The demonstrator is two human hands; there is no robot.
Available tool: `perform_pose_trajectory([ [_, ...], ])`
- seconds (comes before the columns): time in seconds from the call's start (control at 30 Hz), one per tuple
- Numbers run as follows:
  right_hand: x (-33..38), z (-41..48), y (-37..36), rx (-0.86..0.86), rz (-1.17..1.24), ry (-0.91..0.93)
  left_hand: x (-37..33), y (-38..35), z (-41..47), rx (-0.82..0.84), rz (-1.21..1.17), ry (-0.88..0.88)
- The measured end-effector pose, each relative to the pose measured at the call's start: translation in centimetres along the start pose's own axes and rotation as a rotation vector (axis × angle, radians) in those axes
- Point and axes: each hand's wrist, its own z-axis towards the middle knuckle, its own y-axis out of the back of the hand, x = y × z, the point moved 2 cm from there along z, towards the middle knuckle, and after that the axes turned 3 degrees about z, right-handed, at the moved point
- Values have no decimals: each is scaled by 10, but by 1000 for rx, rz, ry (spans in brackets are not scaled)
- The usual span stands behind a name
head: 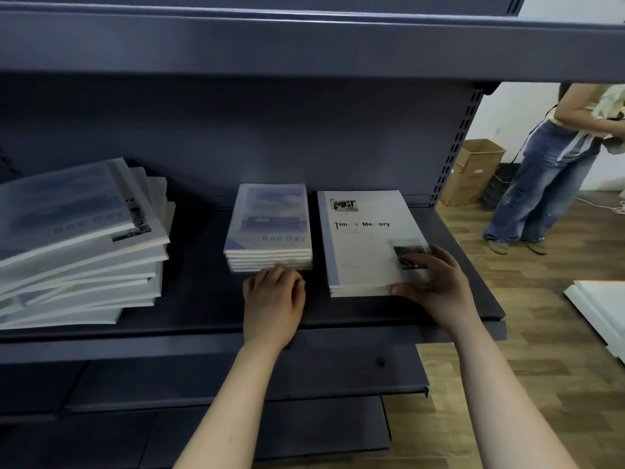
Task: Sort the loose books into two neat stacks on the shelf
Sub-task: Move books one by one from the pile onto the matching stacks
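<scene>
Both forearms reach up from the bottom of the view. My left hand [274, 299] sits just left of the Time & Memory stack [365, 242], its fingers [277, 275] curled tight with nothing inside them, knuckles against the near edge of the fine Day stack [270, 228]. My right hand [436, 286] is on the near right corner of the Time & Memory stack, fingers laid fairly flat across the cover and thumb tucked against the front edge, pinching the top books. Squaring up is the step in hand, I judge. I would nudge each near edge flush, gently so the covers don't slide, and leave the gap between the two. Far left of the Time & Memory stack, on the same shelf [203, 299], the loose pile [77, 245] leans fanned and unsorted, so much remains.
</scene>
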Motion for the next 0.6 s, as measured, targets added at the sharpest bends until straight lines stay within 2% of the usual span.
perform_pose_trajectory([
  [0.2,1,2,-3,-13,-9,-11,0,1,0,-7,-3,1],
  [0.6,-5,-10,-14,-194,35,30,0,0,0,-12,5,3],
])
